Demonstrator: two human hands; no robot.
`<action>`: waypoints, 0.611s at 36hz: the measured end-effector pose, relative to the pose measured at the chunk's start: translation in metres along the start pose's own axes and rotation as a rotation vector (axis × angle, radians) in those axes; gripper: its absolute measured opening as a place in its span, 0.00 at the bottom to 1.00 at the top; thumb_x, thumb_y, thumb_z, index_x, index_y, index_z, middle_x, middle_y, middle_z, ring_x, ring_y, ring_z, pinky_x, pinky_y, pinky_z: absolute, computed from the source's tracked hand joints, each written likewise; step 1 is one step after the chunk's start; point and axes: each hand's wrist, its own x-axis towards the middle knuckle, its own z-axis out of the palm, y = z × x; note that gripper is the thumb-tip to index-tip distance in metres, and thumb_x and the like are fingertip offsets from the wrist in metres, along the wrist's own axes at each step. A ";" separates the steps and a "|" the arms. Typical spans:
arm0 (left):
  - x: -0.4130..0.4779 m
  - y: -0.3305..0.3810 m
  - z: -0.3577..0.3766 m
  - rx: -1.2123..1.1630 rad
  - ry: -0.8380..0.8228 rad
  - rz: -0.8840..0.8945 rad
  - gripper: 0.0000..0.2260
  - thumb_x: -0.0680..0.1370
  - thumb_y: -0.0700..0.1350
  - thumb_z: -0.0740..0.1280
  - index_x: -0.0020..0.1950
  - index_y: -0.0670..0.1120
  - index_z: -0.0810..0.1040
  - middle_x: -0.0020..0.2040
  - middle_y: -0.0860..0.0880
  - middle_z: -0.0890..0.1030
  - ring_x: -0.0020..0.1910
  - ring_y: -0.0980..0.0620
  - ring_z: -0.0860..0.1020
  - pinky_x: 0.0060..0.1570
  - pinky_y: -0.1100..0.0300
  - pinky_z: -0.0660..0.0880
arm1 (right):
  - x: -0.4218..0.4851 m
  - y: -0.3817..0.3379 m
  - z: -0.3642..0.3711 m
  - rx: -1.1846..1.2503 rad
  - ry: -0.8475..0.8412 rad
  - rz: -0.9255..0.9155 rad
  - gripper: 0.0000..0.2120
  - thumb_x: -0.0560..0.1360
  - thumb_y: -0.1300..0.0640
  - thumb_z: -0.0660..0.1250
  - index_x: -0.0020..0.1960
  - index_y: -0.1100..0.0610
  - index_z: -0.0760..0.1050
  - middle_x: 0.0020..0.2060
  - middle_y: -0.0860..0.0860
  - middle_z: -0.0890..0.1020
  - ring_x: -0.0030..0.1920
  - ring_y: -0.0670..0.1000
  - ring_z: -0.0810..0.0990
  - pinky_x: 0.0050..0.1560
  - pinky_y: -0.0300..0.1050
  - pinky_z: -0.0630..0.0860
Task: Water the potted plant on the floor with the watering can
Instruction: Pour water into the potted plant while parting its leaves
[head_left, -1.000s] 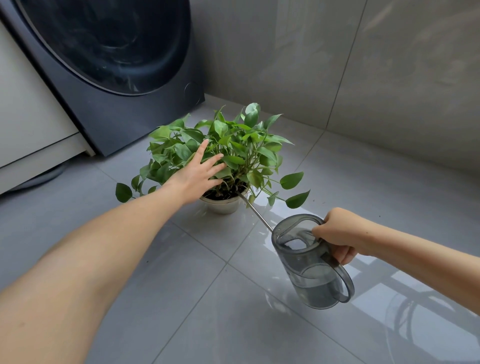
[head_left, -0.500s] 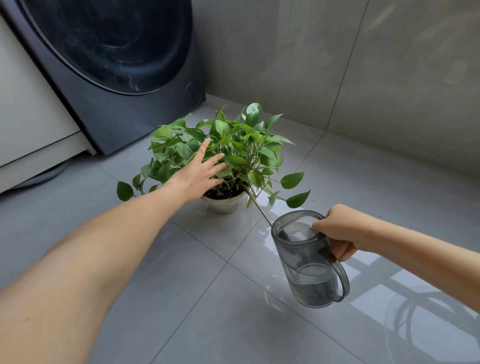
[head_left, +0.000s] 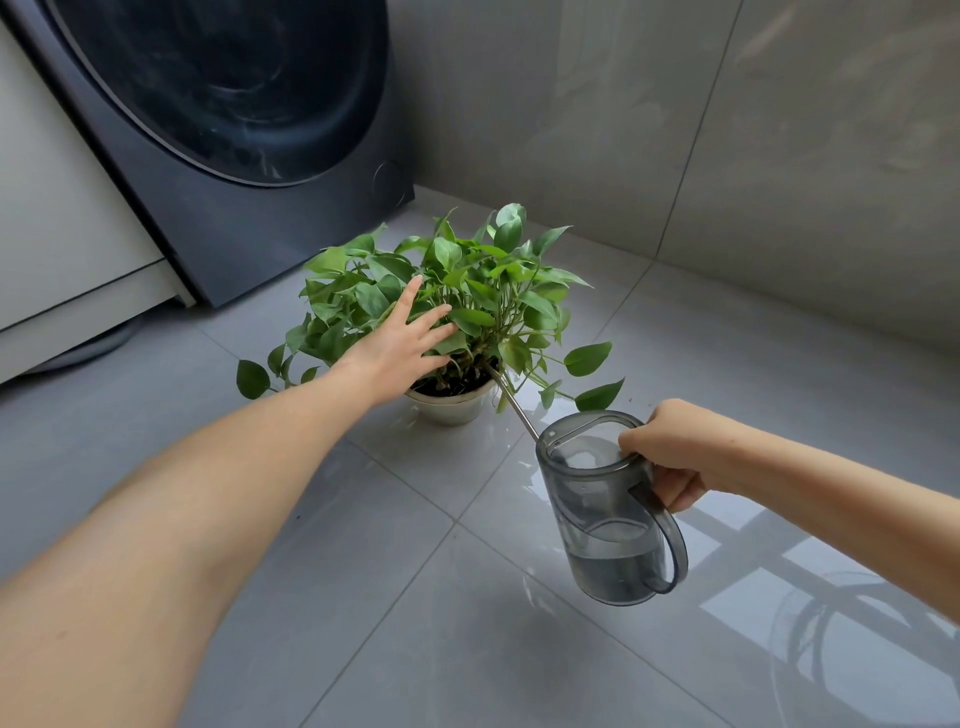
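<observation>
Head view: our left hand (head_left: 400, 345), fingers spread, presses the leafy green potted plant (head_left: 467, 306) aside; our right hand (head_left: 670, 452) grips the grey translucent plastic watering can (head_left: 608, 525); we read no writing.

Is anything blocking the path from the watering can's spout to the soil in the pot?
Nothing visible does. The left hand holds the leaves aside, so the thin spout of the watering can, held by the right hand, reaches over the rim of the pot to the soil.
</observation>
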 end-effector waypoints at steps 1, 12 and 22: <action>0.000 0.000 0.000 -0.004 0.002 -0.001 0.24 0.82 0.49 0.53 0.77 0.56 0.51 0.78 0.43 0.48 0.76 0.38 0.43 0.63 0.25 0.37 | 0.000 0.000 0.000 0.003 0.003 -0.004 0.12 0.76 0.63 0.58 0.34 0.63 0.70 0.22 0.57 0.74 0.18 0.53 0.74 0.20 0.39 0.76; 0.000 0.000 0.002 -0.016 0.010 -0.001 0.23 0.82 0.49 0.53 0.77 0.56 0.51 0.78 0.43 0.49 0.76 0.38 0.43 0.63 0.25 0.37 | -0.001 -0.001 0.004 -0.026 -0.029 0.006 0.11 0.75 0.63 0.57 0.35 0.64 0.70 0.22 0.57 0.74 0.18 0.53 0.75 0.21 0.39 0.77; 0.000 0.000 0.001 -0.017 0.010 0.003 0.24 0.82 0.48 0.53 0.77 0.55 0.51 0.78 0.42 0.48 0.76 0.37 0.42 0.63 0.25 0.36 | -0.004 -0.004 0.006 -0.033 -0.030 0.003 0.12 0.76 0.62 0.58 0.35 0.64 0.72 0.22 0.57 0.76 0.18 0.52 0.76 0.23 0.41 0.79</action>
